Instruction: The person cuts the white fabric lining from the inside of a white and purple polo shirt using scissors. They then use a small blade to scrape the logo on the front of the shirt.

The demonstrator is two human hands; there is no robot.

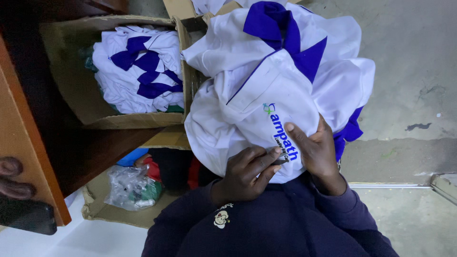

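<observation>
The white shirt (266,90) with its blue collar lies bunched on my lap, its embroidered chest patch facing up. My left hand (245,173) pinches a small dark tool at the stitching — grip closed on it — while my right hand (319,152) presses flat on the cloth, fingers together, clamping nothing. Beside it, a cardboard box (71,81) holds more folded shirts (140,69); a plastic bag (131,188) lies on the floor.
</observation>
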